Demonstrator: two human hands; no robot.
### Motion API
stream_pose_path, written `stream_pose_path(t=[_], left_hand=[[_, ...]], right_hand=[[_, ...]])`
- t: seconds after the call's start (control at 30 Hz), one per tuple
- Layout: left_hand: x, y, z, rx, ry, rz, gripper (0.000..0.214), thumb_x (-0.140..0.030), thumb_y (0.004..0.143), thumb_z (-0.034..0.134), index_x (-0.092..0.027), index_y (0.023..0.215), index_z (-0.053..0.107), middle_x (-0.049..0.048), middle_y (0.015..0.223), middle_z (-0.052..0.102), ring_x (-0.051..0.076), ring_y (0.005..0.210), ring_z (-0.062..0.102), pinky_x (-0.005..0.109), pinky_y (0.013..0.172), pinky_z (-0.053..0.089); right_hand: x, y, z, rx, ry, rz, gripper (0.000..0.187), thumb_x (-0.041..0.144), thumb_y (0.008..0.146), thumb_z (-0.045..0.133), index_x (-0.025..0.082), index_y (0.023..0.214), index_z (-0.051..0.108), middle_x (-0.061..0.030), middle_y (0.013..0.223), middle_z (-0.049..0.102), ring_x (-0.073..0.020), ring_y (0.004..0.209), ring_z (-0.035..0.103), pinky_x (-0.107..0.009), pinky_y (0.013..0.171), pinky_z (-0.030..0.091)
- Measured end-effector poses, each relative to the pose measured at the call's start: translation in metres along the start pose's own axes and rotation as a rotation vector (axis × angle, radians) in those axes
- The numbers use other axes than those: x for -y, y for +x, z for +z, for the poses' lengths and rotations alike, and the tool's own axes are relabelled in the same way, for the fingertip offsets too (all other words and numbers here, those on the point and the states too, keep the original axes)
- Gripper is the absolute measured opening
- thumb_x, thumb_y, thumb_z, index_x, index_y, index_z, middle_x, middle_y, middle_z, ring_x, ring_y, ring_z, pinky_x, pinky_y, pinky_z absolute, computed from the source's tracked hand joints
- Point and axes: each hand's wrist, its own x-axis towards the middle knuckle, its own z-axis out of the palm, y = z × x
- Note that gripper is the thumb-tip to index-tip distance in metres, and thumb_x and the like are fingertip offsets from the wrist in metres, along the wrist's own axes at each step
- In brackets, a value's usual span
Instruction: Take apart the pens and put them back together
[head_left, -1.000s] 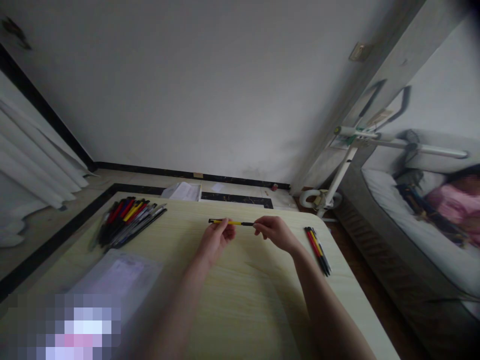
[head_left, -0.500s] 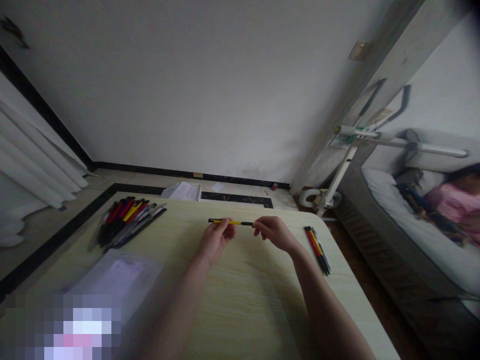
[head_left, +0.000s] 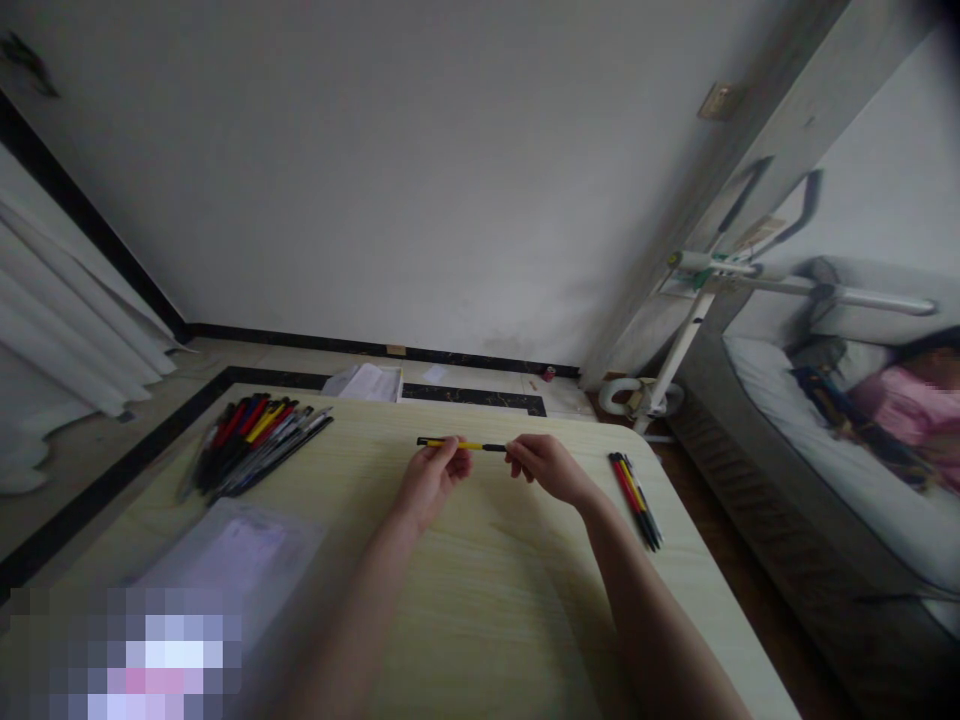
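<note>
A yellow pen [head_left: 474,446] with black ends is held level above the table, between my two hands. My left hand [head_left: 436,478] pinches its barrel near the left end with thumb and fingers. At the pen's black right end, the fingertips of my right hand [head_left: 546,464] are closed on it. To the right lies a small group of pens [head_left: 634,500] side by side, red, yellow and clear with black ends. A larger heap of pens [head_left: 255,440], in black, red, yellow and clear, rests at the table's far left.
The pale wooden table [head_left: 480,620] has a rounded far right corner. A clear plastic bag [head_left: 232,555] lies at its left. Beyond stand a white box with papers [head_left: 367,382] and exercise equipment [head_left: 686,340]. A person in pink [head_left: 911,405] is on the sofa [head_left: 765,400] at right.
</note>
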Motion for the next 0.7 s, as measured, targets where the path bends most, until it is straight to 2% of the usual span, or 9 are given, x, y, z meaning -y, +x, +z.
stream_pose_path(t=[0.7], left_hand=[[0.0,-0.0001,0.0002,-0.007,-0.011,-0.011,0.02,-0.024,0.067,0.065,-0.01,0.082,0.061,0.0045,0.07,0.061,0.011,0.065,0.057,0.024,0.062,0.044]], right_hand=[[-0.0023,0.0009,0.0041,-0.017,-0.097,-0.013,0.045,0.046,0.085,0.03,0.016,0.058,0.05,0.0002,0.051,0.053,-0.0086,0.046,0.046,-0.02,0.049,0.035]])
